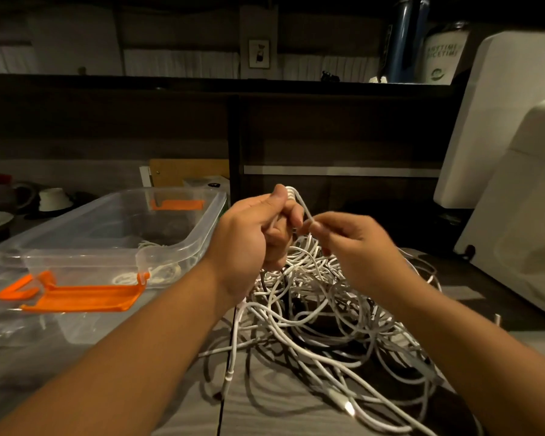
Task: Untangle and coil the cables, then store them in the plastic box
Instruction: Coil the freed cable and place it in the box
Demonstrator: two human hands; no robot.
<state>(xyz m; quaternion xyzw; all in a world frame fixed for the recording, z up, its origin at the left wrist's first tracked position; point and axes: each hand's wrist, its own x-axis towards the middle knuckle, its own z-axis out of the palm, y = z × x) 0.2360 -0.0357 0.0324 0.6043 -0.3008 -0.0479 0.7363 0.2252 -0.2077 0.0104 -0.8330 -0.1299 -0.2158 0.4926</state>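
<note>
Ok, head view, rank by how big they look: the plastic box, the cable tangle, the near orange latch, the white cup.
Largest: cable tangle and plastic box: close, and the tangle is nearer the camera, so unranked.
Then the orange latch.
Smallest, the white cup.

Both forearms reach forward, hands raised close together. The left hand [258, 234] curls round a white cable [306, 209]. The right hand [353, 243] pinches the same cable.

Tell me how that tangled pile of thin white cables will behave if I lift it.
The tangled pile of thin white cables looks floppy, its strands sagging in loose loops. It would probably rise as one clump, since strands cross everywhere.
</note>
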